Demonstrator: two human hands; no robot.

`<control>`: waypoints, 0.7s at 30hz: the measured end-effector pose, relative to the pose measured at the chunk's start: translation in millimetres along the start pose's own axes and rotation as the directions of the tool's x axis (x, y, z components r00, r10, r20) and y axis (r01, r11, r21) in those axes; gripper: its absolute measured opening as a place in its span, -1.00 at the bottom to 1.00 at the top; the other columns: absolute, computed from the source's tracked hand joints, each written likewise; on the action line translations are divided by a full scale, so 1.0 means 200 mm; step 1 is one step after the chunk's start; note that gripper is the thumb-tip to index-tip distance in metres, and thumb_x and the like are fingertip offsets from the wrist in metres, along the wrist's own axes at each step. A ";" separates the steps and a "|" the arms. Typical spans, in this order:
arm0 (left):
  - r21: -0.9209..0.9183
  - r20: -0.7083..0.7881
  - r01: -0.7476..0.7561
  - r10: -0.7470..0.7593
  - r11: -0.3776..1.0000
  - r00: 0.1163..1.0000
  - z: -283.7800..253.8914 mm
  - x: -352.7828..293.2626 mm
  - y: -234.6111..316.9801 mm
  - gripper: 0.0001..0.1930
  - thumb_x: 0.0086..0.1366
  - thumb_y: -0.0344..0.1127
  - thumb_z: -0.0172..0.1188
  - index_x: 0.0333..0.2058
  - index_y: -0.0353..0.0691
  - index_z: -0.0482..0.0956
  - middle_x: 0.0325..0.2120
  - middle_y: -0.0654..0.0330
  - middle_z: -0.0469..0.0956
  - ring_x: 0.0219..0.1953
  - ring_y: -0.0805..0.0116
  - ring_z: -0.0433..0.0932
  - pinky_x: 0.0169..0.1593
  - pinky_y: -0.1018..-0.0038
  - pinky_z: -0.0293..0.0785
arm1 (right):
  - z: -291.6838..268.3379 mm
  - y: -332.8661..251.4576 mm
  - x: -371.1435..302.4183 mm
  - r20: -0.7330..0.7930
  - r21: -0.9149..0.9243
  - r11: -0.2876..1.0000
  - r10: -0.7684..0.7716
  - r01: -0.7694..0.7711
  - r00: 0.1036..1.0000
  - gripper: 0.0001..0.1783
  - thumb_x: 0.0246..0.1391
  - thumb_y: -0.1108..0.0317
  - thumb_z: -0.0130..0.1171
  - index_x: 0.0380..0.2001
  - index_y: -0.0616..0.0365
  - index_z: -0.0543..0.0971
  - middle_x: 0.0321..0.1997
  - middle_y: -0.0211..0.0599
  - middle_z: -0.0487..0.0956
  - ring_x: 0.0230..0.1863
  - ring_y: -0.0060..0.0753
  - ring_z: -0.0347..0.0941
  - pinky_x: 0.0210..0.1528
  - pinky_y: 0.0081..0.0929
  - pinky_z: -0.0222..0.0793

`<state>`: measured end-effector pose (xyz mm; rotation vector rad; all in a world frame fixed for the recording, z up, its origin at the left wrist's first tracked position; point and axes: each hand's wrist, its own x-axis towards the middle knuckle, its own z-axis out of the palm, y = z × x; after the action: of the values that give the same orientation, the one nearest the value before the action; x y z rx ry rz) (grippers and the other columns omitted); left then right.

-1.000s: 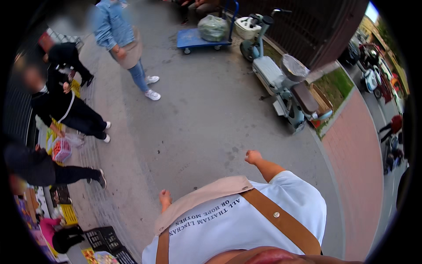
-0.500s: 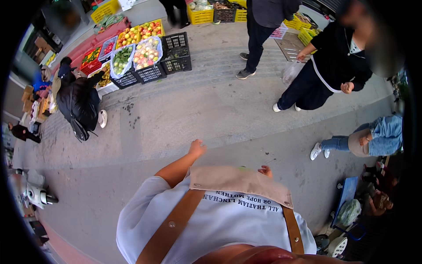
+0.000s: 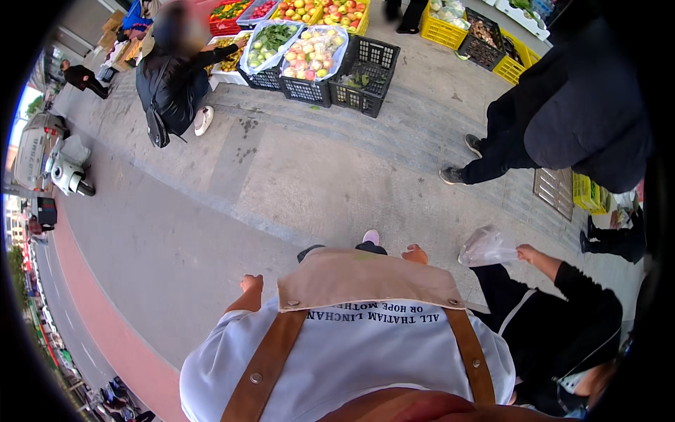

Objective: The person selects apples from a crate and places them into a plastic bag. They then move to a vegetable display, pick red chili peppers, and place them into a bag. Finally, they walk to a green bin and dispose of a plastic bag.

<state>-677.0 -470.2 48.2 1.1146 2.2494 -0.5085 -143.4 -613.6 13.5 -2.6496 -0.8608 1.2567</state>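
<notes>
My left hand (image 3: 252, 283) hangs beside the left edge of the beige apron bib (image 3: 365, 278), its fingers loosely curled and nothing seen in them. Just past the bib's far right edge, my right hand (image 3: 415, 254) shows in part, also curled, with nothing visible in it. Brown straps (image 3: 267, 359) run from the bib over my white shirt (image 3: 373, 352). Beyond the bib appears the tip of a pale shoe (image 3: 371, 237). Neither hand touches any goods.
Ahead stand fruit crates (image 3: 306, 88) and a black crate (image 3: 365, 74) holding some leaves. A crouching person (image 3: 169, 88) reaches toward the produce. Close on my right, a person in black (image 3: 569, 316) carries a clear plastic bag (image 3: 486, 246); another stands (image 3: 583, 112) farther ahead. A white scooter (image 3: 69, 169) is at left.
My view has turned left, so the crates and crouching person sit farther right. My left hand has drawn back and curled; my right hand has come forward. The bag carrier is now nearer my right side.
</notes>
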 end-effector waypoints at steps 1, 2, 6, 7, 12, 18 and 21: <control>-0.048 -0.073 -0.033 0.030 0.998 0.997 0.10 -0.06 0.00 -0.54 -0.08 -0.15 0.05 -0.22 -0.38 0.41 -0.29 -0.10 0.45 -0.17 -0.01 0.38 -0.03 0.28 0.27 | -0.09 -0.03 0.09 0.060 -0.053 0.997 -0.058 0.061 0.997 -0.50 -0.32 0.11 0.16 -0.21 0.03 0.42 -0.27 -0.18 0.51 -0.17 -0.16 0.41 -0.14 -0.34 0.30; -0.087 -0.148 -0.072 0.059 0.994 0.987 0.18 -0.11 0.02 -0.53 -0.07 -0.14 0.06 -0.23 -0.38 0.42 -0.29 -0.08 0.46 -0.15 -0.02 0.37 -0.02 0.27 0.26 | -0.19 -0.06 0.19 0.122 -0.099 0.988 -0.109 0.122 0.986 -0.51 -0.31 0.11 0.16 -0.21 0.02 0.42 -0.27 -0.18 0.51 -0.17 -0.16 0.41 -0.14 -0.34 0.30; 0.121 0.061 -0.061 0.053 0.991 0.997 0.31 -0.09 0.27 -0.55 -0.08 -0.04 0.06 -0.37 -0.35 0.52 -0.28 -0.06 0.47 -0.09 -0.01 0.33 -0.01 0.30 0.24 | -0.60 -0.18 0.58 0.122 -0.340 0.930 -0.103 0.139 0.987 -0.53 -0.29 0.09 0.14 -0.23 0.02 0.42 -0.27 -0.21 0.51 -0.16 -0.18 0.40 -0.15 -0.34 0.31; 0.158 0.100 -0.054 0.038 0.986 0.994 0.34 -0.06 0.34 -0.55 -0.08 -0.02 0.06 -0.39 -0.35 0.53 -0.28 -0.07 0.47 -0.09 -0.01 0.33 -0.01 0.30 0.24 | -0.68 -0.23 0.69 0.078 -0.377 0.919 -0.089 0.112 0.993 -0.53 -0.29 0.09 0.14 -0.23 0.02 0.42 -0.27 -0.22 0.51 -0.15 -0.18 0.40 -0.15 -0.34 0.31; 0.002 0.173 -0.026 0.025 1.000 0.985 0.05 0.13 1.00 -0.54 -0.10 -0.07 0.07 -0.29 -0.34 0.49 -0.26 -0.06 0.46 -0.10 0.02 0.35 0.01 0.31 0.24 | -0.92 -0.51 1.28 -0.028 -0.166 0.985 -0.043 0.038 0.999 -0.54 -0.27 0.10 0.13 -0.21 0.01 0.41 -0.33 -0.34 0.55 -0.20 -0.29 0.43 -0.16 -0.38 0.31; 0.029 0.186 -0.340 0.329 0.940 0.926 0.12 0.81 2.07 -0.54 -0.13 -0.10 0.10 -0.26 -0.30 0.49 -0.24 -0.07 0.46 -0.14 0.03 0.41 -0.03 0.32 0.31 | -0.98 -1.20 1.60 0.139 -0.042 0.979 -0.192 0.200 0.971 -0.60 -0.24 0.14 0.12 -0.25 0.01 0.41 -0.42 -0.42 0.57 -0.29 -0.38 0.47 -0.22 -0.45 0.33; -0.247 0.054 -0.492 0.519 0.835 0.853 -0.19 0.75 3.04 -0.57 -0.08 -0.12 0.12 -0.28 -0.34 0.48 -0.28 -0.05 0.47 -0.18 0.06 0.44 -0.10 0.32 0.34 | -1.02 -1.41 1.86 0.148 -0.018 0.976 -0.210 0.215 0.966 -0.64 -0.25 0.16 0.13 -0.30 0.00 0.44 -0.46 -0.41 0.56 -0.32 -0.35 0.47 -0.25 -0.42 0.34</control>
<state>-270.1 -7.5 -69.1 1.4474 1.7502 -0.0908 66.0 -151.5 -22.3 -2.4328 -1.1626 1.4030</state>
